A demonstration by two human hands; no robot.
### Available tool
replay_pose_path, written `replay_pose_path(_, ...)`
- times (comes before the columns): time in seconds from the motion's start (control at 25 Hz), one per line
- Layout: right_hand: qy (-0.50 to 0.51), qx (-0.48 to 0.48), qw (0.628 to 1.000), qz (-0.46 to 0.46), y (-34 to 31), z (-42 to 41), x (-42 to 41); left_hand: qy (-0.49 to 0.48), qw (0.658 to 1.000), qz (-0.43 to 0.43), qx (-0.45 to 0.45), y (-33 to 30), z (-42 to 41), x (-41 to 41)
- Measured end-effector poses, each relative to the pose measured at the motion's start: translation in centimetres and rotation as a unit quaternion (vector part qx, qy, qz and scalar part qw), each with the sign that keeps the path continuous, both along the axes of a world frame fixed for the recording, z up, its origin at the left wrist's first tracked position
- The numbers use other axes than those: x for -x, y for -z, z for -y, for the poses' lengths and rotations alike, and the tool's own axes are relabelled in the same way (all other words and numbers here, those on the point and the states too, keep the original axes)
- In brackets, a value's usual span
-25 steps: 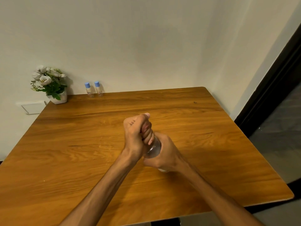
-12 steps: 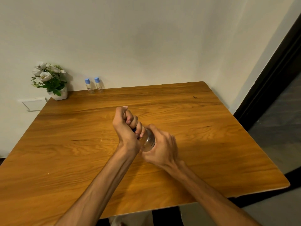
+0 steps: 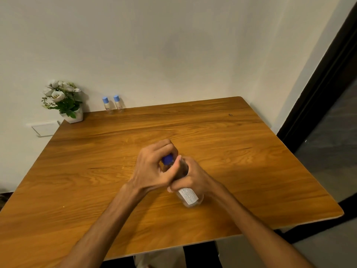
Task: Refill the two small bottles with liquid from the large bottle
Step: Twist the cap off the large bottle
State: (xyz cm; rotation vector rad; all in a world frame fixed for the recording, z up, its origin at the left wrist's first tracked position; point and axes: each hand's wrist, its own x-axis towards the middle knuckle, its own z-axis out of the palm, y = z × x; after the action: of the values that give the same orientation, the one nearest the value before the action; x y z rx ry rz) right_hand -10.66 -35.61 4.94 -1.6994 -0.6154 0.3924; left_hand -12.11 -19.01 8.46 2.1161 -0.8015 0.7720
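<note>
The large clear bottle (image 3: 188, 197) with a white label stands near the middle of the wooden table (image 3: 251, 171), its base on the wood. My right hand (image 3: 190, 178) is wrapped around its body. My left hand (image 3: 152, 169) curls over its top, fingers closed on the blue cap (image 3: 167, 159), which shows between them. Two small bottles with light blue caps, one (image 3: 106, 105) left of the other (image 3: 117, 104), stand side by side at the table's far edge against the wall, well away from both hands.
A white pot of white flowers (image 3: 63, 101) sits on the far left corner of the table. A wall socket plate (image 3: 45, 128) is below it. A dark door frame (image 3: 324, 84) runs down the right side.
The bottle has come down from a tilted hold in the air to the table. My left hand has loosened around the top, and the blue cap now shows.
</note>
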Motion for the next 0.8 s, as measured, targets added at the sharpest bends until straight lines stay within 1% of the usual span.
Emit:
replay_pose_path(0.04,-0.050,0.004,0.999,-0.016,-0.4,0.4,0.0,0.000,0.997,0.035,-0.073,-0.3,-0.5,0.0)
replay_pose_path(0.08,-0.094,0.008,0.995,-0.027,-0.9,0.8,0.1,0.004,0.990,0.059,-0.128,-0.6,-1.0,-0.1)
replay_pose_path(0.16,-0.134,0.023,0.990,-0.030,-2.0,1.2,0.3,0.024,0.976,0.084,-0.198,-1.1,-1.9,-0.6)
replay_pose_path(0.2,-0.135,0.028,0.990,-0.024,-2.4,1.2,0.5,0.028,0.974,0.084,-0.208,-1.1,-2.0,-0.8)
replay_pose_path(0.28,-0.107,0.031,0.994,-0.002,-2.4,0.8,0.8,0.016,0.984,0.055,-0.170,-0.7,-1.9,-1.0)
replay_pose_path(0.36,-0.055,0.037,0.997,0.029,-2.0,0.3,1.2,-0.021,0.995,0.021,-0.100,-0.1,-1.6,-0.7)
replay_pose_path(0.44,-0.011,0.053,0.997,0.061,-1.7,0.0,1.3,-0.061,0.998,-0.007,-0.031,0.8,-1.2,-0.1)
replay_pose_path(0.56,0.018,0.081,0.991,0.104,-1.7,-0.2,1.6,-0.126,0.988,-0.056,0.067,1.6,-0.6,1.0)
replay_pose_path(0.68,0.073,0.121,0.978,0.152,-1.6,-0.5,2.0,-0.192,0.968,-0.122,0.107,1.5,0.1,1.6)
replay_pose_path(0.72,0.088,0.122,0.975,0.166,-1.5,-0.5,2.2,-0.200,0.962,-0.145,0.116,1.6,0.3,1.7)
replay_pose_path(0.8,0.100,0.108,0.973,0.180,-1.4,-0.6,2.4,-0.184,0.959,-0.174,0.126,1.4,0.4,1.6)
